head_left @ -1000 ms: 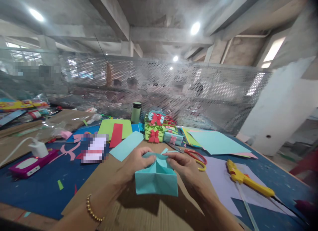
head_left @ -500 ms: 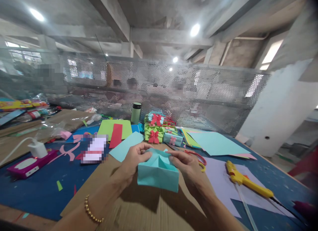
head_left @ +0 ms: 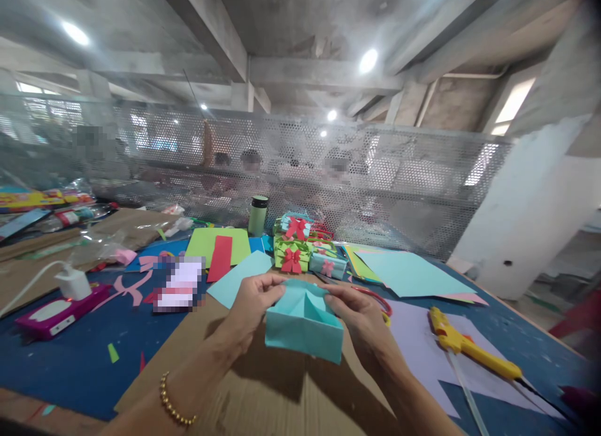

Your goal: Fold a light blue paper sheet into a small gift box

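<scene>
Between my hands is a light-blue folded paper box, held above a brown cardboard sheet. My left hand pinches its far left edge between thumb and fingers. On the far right edge, my right hand grips the paper in the same way. The box's front wall faces me, and folded flaps show inside it. Beyond it stand several small finished paper boxes, among them a green one with a red bow and a light-blue one with a pink bow. Red-handled scissors lie partly hidden behind my right hand.
A yellow glue gun rests on lilac paper at the right. Light-blue sheets lie behind it. At the left are a purple power strip with a white plug and pink paper strips. A green bottle stands at the back.
The paper box has shifted slightly to the right in view, with both hands still pinching its far edge. Its inner folds look a little more spread.
</scene>
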Demonstrator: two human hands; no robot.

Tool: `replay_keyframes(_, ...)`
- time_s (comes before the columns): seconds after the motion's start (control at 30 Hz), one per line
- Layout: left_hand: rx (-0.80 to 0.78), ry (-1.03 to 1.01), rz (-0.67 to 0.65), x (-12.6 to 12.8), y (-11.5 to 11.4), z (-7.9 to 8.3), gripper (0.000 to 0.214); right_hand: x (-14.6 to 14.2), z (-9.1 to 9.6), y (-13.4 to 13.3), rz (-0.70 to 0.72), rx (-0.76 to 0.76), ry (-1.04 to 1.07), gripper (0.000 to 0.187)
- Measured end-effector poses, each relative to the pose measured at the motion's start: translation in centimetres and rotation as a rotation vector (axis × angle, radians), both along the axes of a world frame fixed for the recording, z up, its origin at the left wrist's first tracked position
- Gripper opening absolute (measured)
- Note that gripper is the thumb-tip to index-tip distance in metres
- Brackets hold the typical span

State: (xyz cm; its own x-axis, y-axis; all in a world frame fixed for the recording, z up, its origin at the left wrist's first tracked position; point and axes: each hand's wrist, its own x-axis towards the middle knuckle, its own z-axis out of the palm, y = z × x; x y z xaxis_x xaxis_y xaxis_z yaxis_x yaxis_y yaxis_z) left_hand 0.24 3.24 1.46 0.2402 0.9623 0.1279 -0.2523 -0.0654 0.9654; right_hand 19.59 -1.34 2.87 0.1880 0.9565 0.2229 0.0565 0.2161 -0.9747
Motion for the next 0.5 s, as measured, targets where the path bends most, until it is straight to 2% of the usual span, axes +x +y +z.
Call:
replay_keyframes(0.33,0.016,0.042,0.003,0.0,0.5,-0.5,0.031,0.6,-1.1,0.8,0.038,0.046,-0.015,0.025)
replay_keyframes(0.5,0.118,0.16,0.005,-0.1,0.8,-0.5,0.027,0.4,-0.7,0.4,0.048,-0.004,-0.037,0.026)
